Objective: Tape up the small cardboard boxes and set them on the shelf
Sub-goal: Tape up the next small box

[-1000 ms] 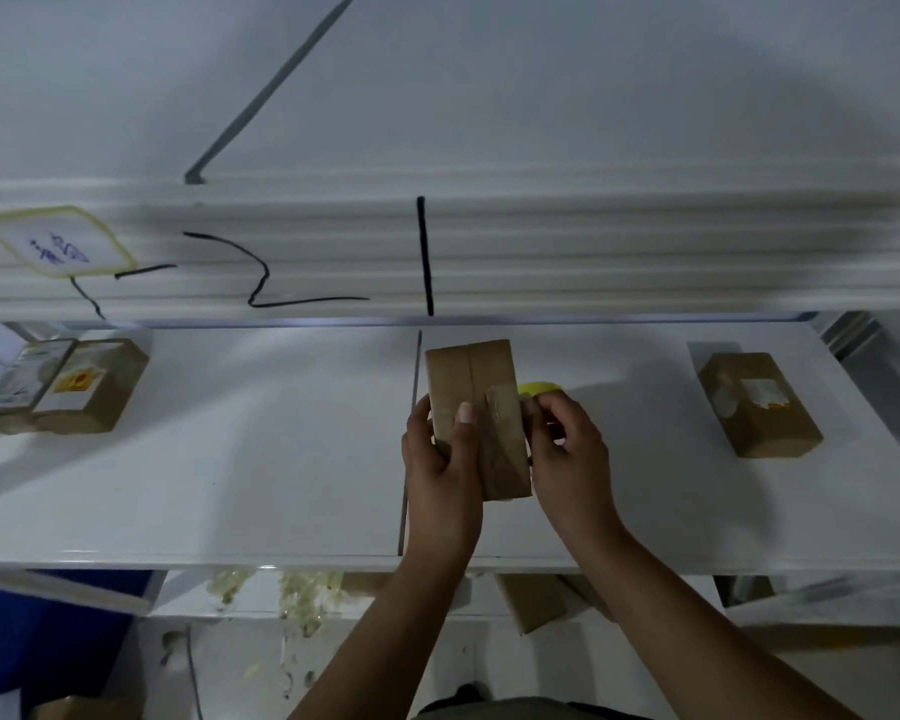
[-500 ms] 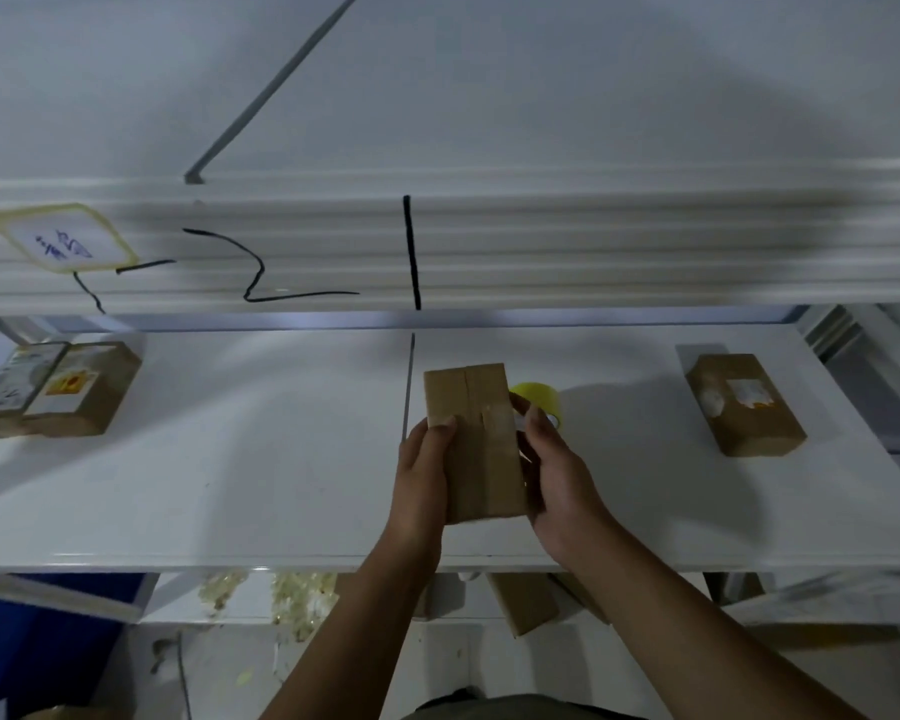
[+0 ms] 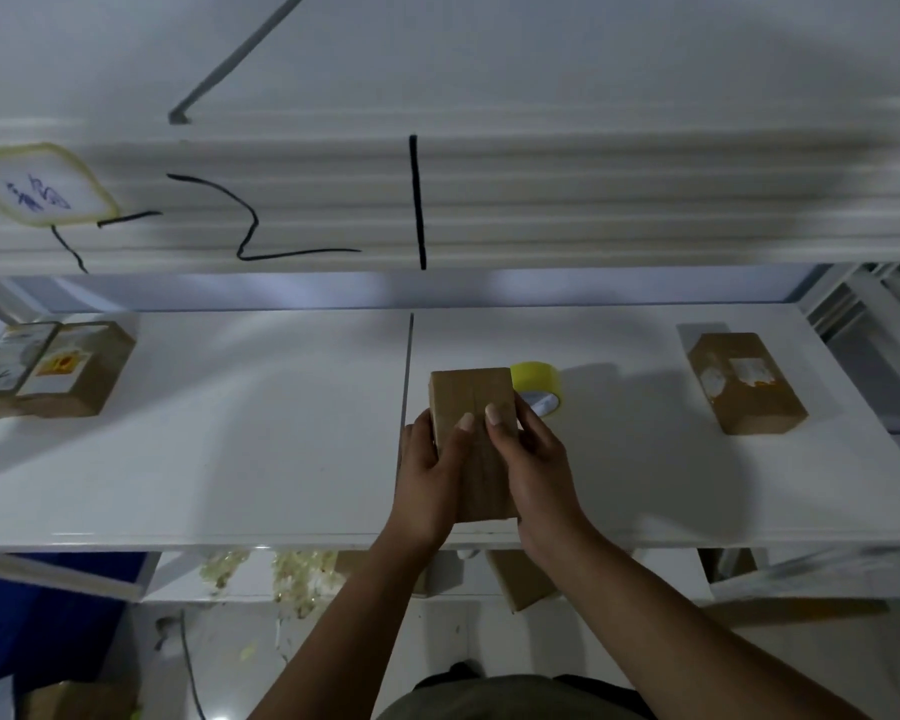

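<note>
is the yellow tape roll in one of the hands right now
No, the tape roll lies on the shelf behind the box, which both the left hand and the right hand grip.

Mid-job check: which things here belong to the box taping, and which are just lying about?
Job: held box, gripped by left hand and right hand; yellow tape roll; white shelf; labelled box at right; two boxes at left.
Lying about: handwritten label above; yellowish scraps below the shelf.
</note>
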Available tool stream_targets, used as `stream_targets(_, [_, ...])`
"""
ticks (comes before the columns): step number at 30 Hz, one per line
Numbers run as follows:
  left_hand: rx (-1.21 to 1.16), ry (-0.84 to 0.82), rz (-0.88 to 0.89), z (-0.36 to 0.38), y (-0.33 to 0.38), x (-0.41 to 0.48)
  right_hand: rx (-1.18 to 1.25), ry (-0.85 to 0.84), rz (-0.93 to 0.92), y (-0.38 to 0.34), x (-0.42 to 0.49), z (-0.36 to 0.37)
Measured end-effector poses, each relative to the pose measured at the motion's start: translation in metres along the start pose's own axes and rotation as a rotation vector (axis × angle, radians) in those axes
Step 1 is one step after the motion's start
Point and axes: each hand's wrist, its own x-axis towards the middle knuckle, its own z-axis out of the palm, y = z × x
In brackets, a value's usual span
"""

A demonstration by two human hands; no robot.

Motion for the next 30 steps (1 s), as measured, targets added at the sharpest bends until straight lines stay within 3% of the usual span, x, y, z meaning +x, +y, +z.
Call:
stream_targets(5, [-0.064, -0.046, -0.016, 0.001, -0.012, 0.001, -0.207, 0.104, -0.065, 0.002, 0.007, -0.011])
stream_targets(8, [-0.002, 0.023, 0.015, 0.001, -0.022, 0.007, -0.332, 0.021, -0.048, 0.001, 0.023, -0.021])
stream_targets(13, [0.251, 0.164, -0.009, -0.009, -0.034, 0.052, -0.895, 0.194, -0.438, -0.014, 0.079, -0.053])
stream_targets(15, [0.410, 0.170, -0.024, -0.014, -0.042, 0.070, -1.121, 0.151, -0.416, -0.020, 0.103, -0.062])
stream_targets(17, [0.523, 0.184, -0.066, -0.015, -0.047, 0.079, -1.250, 0.027, -0.276, -0.025, 0.119, -0.064])
stream_targets(21, [1.105, 0.318, -0.051, -0.015, -0.043, 0.077, -1.078, -0.156, -0.017, -0.033, 0.137, -0.059])
stream_targets(24, [0.985, 0.327, 0.288, -0.006, -0.036, 0.070, -0.881, -0.175, 0.056, -0.034, 0.140, -0.060])
stream_targets(27, [0.734, 0.158, 0.307, 0.016, -0.028, 0.075, -0.860, -0.150, 0.052, -0.035, 0.137, -0.066])
stream_targets(30, [0.968, -0.065, 0.360, 0.029, -0.022, 0.100, -0.895, -0.158, 0.001, -0.037, 0.133, -0.070])
